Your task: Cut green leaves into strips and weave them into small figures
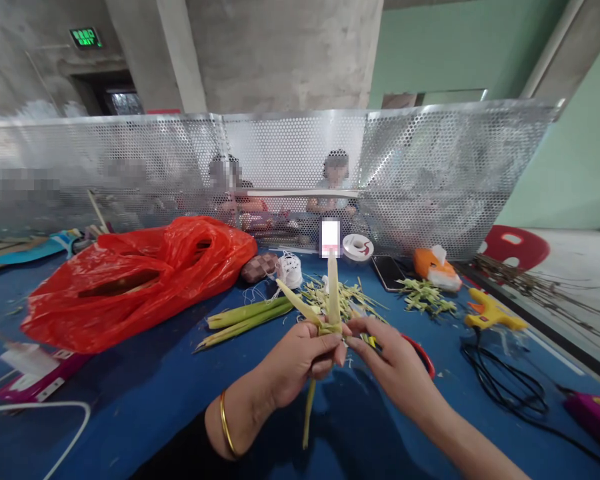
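Note:
My left hand [297,353], with a gold bangle at the wrist, is closed around a folded piece of pale green leaf strips [334,293]. One broad strip stands upright from the fold and another slants up to the left. A thin stem [308,417] hangs below the fist. From the right, my right hand [387,350] pinches the folded part between thumb and fingers; the exact contact is partly hidden. Beyond the hands lie a pile of leaf scraps [365,298] and several long green stalks [250,315]. Red-handled scissors [423,357] show partly behind my right hand.
A red plastic bag [145,273] fills the left side of the blue table. White string [290,269], a ribbon spool [358,247], a phone [389,273] and tissues [436,269] lie farther back. A yellow glue gun [495,313] and its cord lie right. A perforated metal screen [290,150] stands behind.

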Action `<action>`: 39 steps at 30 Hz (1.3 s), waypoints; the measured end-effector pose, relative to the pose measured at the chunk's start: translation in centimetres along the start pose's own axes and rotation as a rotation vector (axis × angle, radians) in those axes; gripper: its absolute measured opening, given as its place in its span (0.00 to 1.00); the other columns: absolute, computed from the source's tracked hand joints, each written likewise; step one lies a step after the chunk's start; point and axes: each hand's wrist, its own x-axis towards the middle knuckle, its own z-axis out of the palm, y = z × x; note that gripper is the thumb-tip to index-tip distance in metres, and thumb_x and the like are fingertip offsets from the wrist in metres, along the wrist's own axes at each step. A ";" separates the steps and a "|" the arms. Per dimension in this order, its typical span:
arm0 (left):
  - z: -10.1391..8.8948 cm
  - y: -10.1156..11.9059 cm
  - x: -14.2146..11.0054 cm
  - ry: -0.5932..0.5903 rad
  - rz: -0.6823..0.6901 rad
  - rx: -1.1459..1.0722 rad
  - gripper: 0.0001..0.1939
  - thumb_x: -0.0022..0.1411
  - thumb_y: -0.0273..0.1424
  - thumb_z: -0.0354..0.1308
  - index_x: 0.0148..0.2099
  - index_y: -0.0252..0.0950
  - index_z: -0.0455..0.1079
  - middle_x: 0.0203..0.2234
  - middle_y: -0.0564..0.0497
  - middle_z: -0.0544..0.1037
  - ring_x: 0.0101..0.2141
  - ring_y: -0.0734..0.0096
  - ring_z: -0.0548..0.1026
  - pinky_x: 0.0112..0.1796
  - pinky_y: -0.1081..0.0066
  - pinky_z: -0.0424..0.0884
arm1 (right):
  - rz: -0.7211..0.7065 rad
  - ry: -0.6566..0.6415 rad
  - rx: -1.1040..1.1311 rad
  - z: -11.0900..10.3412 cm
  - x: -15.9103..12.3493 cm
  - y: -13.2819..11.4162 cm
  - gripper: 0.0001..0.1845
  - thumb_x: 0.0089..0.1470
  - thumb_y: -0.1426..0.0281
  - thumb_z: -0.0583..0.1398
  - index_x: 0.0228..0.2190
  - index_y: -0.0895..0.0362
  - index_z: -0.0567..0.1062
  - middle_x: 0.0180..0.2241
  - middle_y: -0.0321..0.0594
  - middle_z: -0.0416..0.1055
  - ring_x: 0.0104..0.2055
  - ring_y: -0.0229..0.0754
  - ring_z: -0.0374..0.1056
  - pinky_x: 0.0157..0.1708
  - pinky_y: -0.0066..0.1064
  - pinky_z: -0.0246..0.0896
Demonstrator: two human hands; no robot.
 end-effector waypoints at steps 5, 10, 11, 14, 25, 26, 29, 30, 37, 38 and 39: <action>0.0 0.2 -0.3 0.009 -0.034 0.098 0.11 0.53 0.33 0.65 0.35 0.32 0.70 0.18 0.55 0.72 0.13 0.88 0.48 0.17 0.74 0.36 | -0.003 -0.185 0.061 -0.1 0.2 -0.3 0.20 0.62 0.64 0.53 0.20 0.55 0.71 0.20 0.36 0.68 0.27 0.40 0.63 0.30 0.29 0.57; -0.5 0.7 -0.4 0.028 -0.068 0.106 0.12 0.53 0.35 0.65 0.32 0.31 0.70 0.18 0.54 0.72 0.13 0.88 0.49 0.17 0.73 0.36 | 0.093 -0.270 0.082 -2.2 0.7 0.2 0.18 0.57 0.64 0.56 0.18 0.56 0.70 0.17 0.34 0.66 0.23 0.38 0.62 0.25 0.27 0.53; -0.6 0.8 -0.4 0.020 -0.072 0.120 0.12 0.53 0.35 0.65 0.29 0.30 0.70 0.17 0.54 0.71 0.13 0.88 0.49 0.17 0.73 0.37 | 0.124 -0.306 0.100 -2.6 0.8 0.3 0.18 0.57 0.63 0.56 0.18 0.56 0.71 0.17 0.34 0.66 0.22 0.37 0.62 0.24 0.27 0.53; -0.7 0.9 -0.4 0.007 -0.099 0.135 0.16 0.52 0.37 0.65 0.24 0.29 0.69 0.17 0.54 0.68 0.14 0.88 0.49 0.18 0.73 0.37 | 0.177 -0.382 0.137 -3.2 1.0 0.6 0.18 0.56 0.62 0.56 0.19 0.55 0.73 0.17 0.34 0.69 0.22 0.37 0.63 0.23 0.27 0.54; 0.0 0.0 -0.1 -0.009 -0.136 0.220 0.21 0.57 0.46 0.57 0.34 0.30 0.72 0.13 0.55 0.70 0.11 0.85 0.48 0.17 0.73 0.39 | -0.049 0.052 0.034 -3.9 0.9 0.0 0.10 0.57 0.64 0.58 0.33 0.54 0.77 0.32 0.40 0.76 0.36 0.43 0.70 0.38 0.33 0.62; 0.2 -0.1 -0.2 -0.047 -0.170 0.247 0.21 0.57 0.46 0.57 0.34 0.30 0.72 0.13 0.55 0.69 0.11 0.85 0.48 0.17 0.73 0.39 | -0.088 0.096 0.024 -3.9 0.9 -0.1 0.09 0.57 0.64 0.59 0.35 0.54 0.77 0.33 0.40 0.75 0.37 0.44 0.70 0.40 0.34 0.61; 0.9 -0.6 -0.6 -0.168 -0.266 0.325 0.22 0.56 0.47 0.57 0.35 0.30 0.73 0.12 0.56 0.68 0.11 0.83 0.51 0.16 0.73 0.43 | -0.141 -0.053 0.029 -3.3 0.8 -0.6 0.05 0.54 0.67 0.61 0.33 0.54 0.77 0.29 0.37 0.72 0.34 0.42 0.68 0.37 0.33 0.61; 1.1 -0.7 -0.7 -0.196 -0.288 0.347 0.22 0.56 0.47 0.56 0.35 0.30 0.73 0.12 0.56 0.68 0.11 0.83 0.52 0.16 0.74 0.44 | -0.133 -0.127 0.060 -3.0 0.8 -0.8 0.05 0.54 0.68 0.61 0.28 0.54 0.76 0.26 0.35 0.71 0.31 0.40 0.67 0.35 0.32 0.60; 1.7 -1.0 -1.0 -0.228 -0.284 0.480 0.20 0.61 0.45 0.53 0.38 0.32 0.74 0.14 0.58 0.64 0.16 0.81 0.56 0.20 0.75 0.49 | 0.104 -0.177 0.326 -1.3 0.5 -1.2 0.13 0.53 0.68 0.59 0.18 0.56 0.69 0.20 0.33 0.64 0.24 0.36 0.61 0.23 0.27 0.57; 1.7 -1.0 -1.1 -0.247 -0.280 0.493 0.20 0.61 0.44 0.52 0.37 0.32 0.74 0.14 0.58 0.64 0.16 0.80 0.56 0.20 0.75 0.50 | 0.125 -0.157 0.345 -1.1 0.4 -1.2 0.13 0.53 0.68 0.59 0.18 0.56 0.69 0.21 0.33 0.64 0.24 0.36 0.61 0.23 0.27 0.57; 1.7 -1.0 -1.1 -0.269 -0.276 0.507 0.21 0.62 0.44 0.51 0.37 0.31 0.74 0.14 0.57 0.64 0.16 0.80 0.57 0.20 0.75 0.50 | 0.137 -0.138 0.359 -0.9 0.3 -1.2 0.13 0.52 0.68 0.59 0.18 0.56 0.69 0.21 0.33 0.64 0.24 0.36 0.61 0.23 0.27 0.58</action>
